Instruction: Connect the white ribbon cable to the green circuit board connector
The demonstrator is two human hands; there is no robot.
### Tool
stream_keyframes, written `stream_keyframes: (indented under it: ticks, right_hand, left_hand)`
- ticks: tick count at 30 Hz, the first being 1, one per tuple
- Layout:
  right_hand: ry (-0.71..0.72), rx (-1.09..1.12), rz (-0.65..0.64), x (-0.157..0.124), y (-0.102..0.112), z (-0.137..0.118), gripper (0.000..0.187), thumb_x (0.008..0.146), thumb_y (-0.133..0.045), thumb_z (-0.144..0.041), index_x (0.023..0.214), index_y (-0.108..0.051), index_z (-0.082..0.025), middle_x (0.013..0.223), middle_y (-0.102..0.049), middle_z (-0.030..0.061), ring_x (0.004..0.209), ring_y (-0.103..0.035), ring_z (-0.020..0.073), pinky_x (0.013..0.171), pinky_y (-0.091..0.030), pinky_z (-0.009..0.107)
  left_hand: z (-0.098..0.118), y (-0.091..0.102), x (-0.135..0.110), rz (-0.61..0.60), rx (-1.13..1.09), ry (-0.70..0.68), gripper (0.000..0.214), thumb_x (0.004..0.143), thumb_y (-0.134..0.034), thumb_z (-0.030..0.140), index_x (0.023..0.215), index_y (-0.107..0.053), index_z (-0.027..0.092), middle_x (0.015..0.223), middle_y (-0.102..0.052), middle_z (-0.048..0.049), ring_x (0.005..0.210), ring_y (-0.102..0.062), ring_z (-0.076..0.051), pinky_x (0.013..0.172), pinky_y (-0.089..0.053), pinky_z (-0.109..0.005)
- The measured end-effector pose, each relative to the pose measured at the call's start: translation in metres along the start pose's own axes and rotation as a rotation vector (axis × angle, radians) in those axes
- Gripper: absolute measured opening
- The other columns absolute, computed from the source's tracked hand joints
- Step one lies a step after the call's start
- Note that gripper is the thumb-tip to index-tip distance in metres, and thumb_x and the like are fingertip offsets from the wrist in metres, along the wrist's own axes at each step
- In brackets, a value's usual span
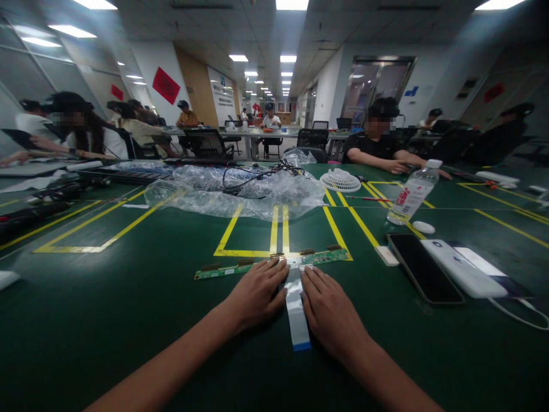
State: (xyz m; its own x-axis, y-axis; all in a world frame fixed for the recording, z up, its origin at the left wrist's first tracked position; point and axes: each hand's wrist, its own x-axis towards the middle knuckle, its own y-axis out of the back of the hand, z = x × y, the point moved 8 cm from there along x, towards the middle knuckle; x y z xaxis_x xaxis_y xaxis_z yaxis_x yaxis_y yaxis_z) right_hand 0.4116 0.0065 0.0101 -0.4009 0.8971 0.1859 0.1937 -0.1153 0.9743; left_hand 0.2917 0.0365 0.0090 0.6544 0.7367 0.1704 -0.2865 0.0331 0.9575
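A long, narrow green circuit board (330, 256) lies crosswise on the green table in front of me. From its middle a silvery-white flat ribbon cable (297, 315) runs toward me and ends in a blue tip. My left hand (261, 289) is closed at the cable's left edge, fingertips by the board's middle and thumb lower along the cable. On the opposite edge, my right hand (329, 303) is closed with its fingertips at the cable's upper end. The fingers partly hide the joint between cable and board.
Clear plastic wrap (257, 189) with black cables lies beyond the board. To the right are a bottle (414, 191), a white cap (424, 227), a black phone (422, 269) and a white device (463, 269). A white fan grille (341, 180) lies farther back. A co-worker (380, 140) sits across the table.
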Motion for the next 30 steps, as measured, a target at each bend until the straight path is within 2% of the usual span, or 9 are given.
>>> stream_keyframes:
  ticks: [15, 23, 30]
  right_hand:
    - [0.082, 0.029, -0.008, 0.001, 0.003, 0.006, 0.052, 0.095, -0.043, -0.020, 0.145, -0.047, -0.006, 0.148, -0.047, 0.0172, 0.138, -0.042, 0.0286, 0.116, -0.032, 0.048]
    - [0.025, 0.100, 0.045, 0.004, 0.010, 0.015, 0.043, 0.097, -0.041, -0.019, 0.137, -0.056, -0.010, 0.141, -0.056, 0.0141, 0.132, -0.049, 0.0253, 0.113, -0.037, 0.045]
    - [-0.026, 0.209, 0.113, 0.003, 0.020, 0.029, 0.033, 0.099, -0.044, -0.022, 0.126, -0.062, -0.018, 0.128, -0.064, 0.0102, 0.119, -0.056, 0.0260, 0.101, -0.044, 0.045]
  left_hand:
    - [0.001, 0.000, 0.000, -0.023, 0.011, -0.018, 0.057, 0.097, -0.046, 0.034, 0.150, -0.040, 0.013, 0.155, -0.039, -0.0118, 0.146, -0.030, -0.027, 0.120, -0.027, -0.047]
    - [0.000, 0.000, 0.000, 0.020, 0.003, 0.016, 0.053, 0.098, -0.045, 0.032, 0.148, -0.043, 0.015, 0.154, -0.042, -0.0107, 0.145, -0.034, -0.025, 0.119, -0.028, -0.047]
    - [-0.002, 0.002, 0.000, 0.037, -0.018, 0.024, 0.051, 0.097, -0.048, 0.030, 0.146, -0.046, 0.017, 0.153, -0.044, -0.0089, 0.144, -0.036, -0.025, 0.118, -0.031, -0.047]
